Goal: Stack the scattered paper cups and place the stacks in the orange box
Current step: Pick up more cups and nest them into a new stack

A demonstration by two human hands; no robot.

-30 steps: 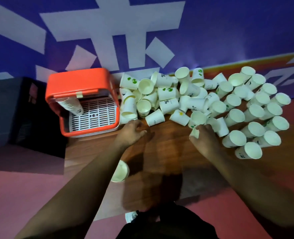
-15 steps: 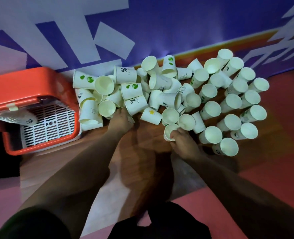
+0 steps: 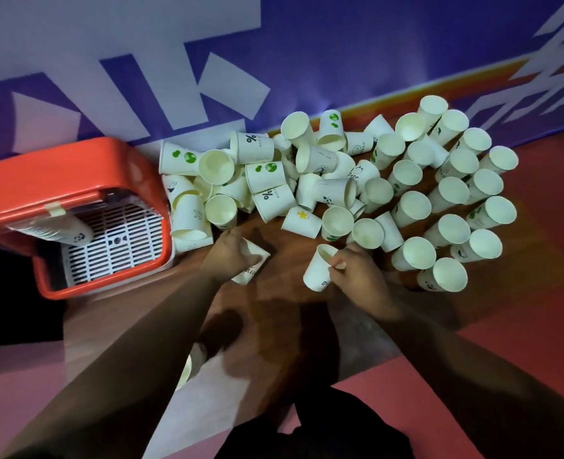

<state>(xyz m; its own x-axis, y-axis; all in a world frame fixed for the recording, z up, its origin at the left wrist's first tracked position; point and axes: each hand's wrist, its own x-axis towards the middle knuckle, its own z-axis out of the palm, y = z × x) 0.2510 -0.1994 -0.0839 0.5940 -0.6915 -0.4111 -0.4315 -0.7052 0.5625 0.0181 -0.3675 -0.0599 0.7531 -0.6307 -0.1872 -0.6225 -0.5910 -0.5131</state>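
Note:
Several white paper cups (image 3: 340, 180) lie scattered in a heap on the wooden table, some upright, some on their sides. My left hand (image 3: 227, 256) grips one cup (image 3: 252, 268) lying on its side near the heap's front edge. My right hand (image 3: 356, 273) pinches the rim of another cup (image 3: 317, 271), tilted with its mouth up. The orange box (image 3: 59, 180) stands at the left with its lid raised, a white grate inside and a stack of cups (image 3: 59, 231) lying in it.
A blue and white banner wall (image 3: 274, 61) rises right behind the cups. One more cup (image 3: 189, 366) lies below my left forearm near the table's front edge. Bare wood (image 3: 274, 309) shows between my arms.
My left hand has taken a cup from the heap and drawn it back. My right hand has lifted its cup off the table. The view shifted slightly right.

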